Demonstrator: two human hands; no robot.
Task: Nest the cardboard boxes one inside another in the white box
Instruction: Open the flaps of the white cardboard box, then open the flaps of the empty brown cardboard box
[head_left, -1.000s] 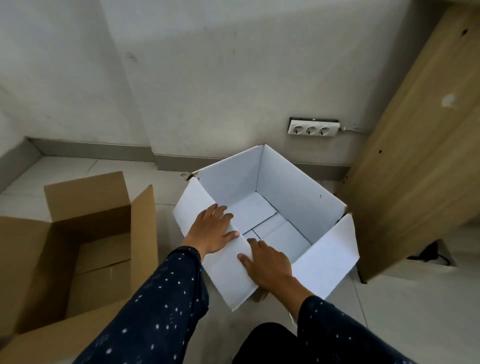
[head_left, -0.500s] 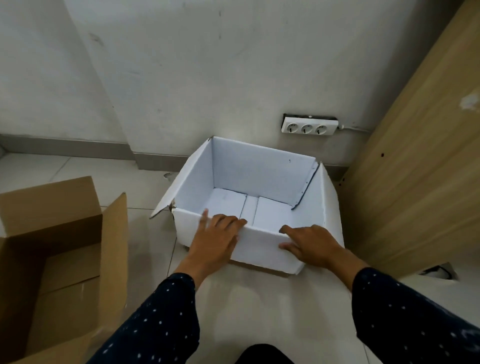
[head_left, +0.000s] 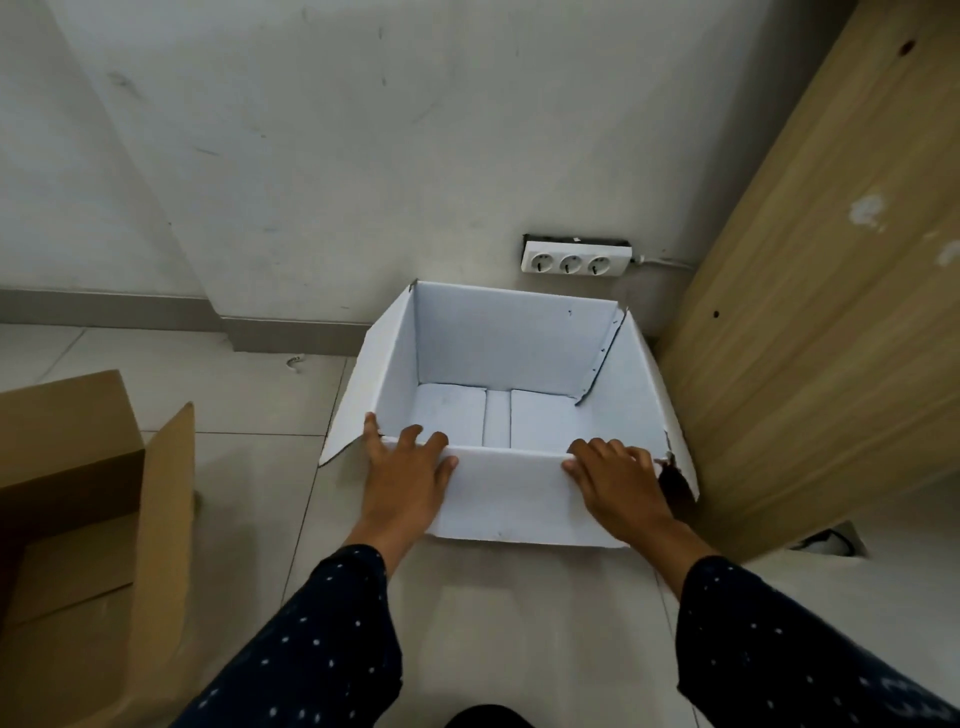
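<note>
White box (head_left: 519, 358) sits open-topped on the tiled floor (head_left: 249, 395), a little past the middle toward 12 o'clock, with its far wall close to the grey wall (head_left: 311, 156) and its right side just beside the wooden panel (head_left: 831, 312) that rises at 3 o'clock. Its interior is bare, showing only the folded bottom flaps with a seam down the middle. The near flap is folded outward and down toward the person, and both hands lie on it. The left hand (head_left: 405, 478) rests flat at the near-left corner, its fingers (head_left: 413, 439) spread and reaching to the fold line, the thumb apart along the left edge. The right hand (head_left: 618, 483) lies flat near the near-right corner, fingers (head_left: 602, 452) loosely side by side and curled slightly over the fold; neither hand pinches anything. The left side flap angles outward toward 9 o'clock, and the right side flap leans out toward the panel. The near-right corner looks torn or dark, though it is too shadowed to be sure. A brown cardboard box (head_left: 93, 519) stands open at 8 o'clock, well apart from the white one, partly cut off by the frame edge. A white triple socket strip (head_left: 574, 258) is on the wall at 1 o'clock, above the box. Both sleeves (head_left: 311, 649) are dark with small white dots.
</note>
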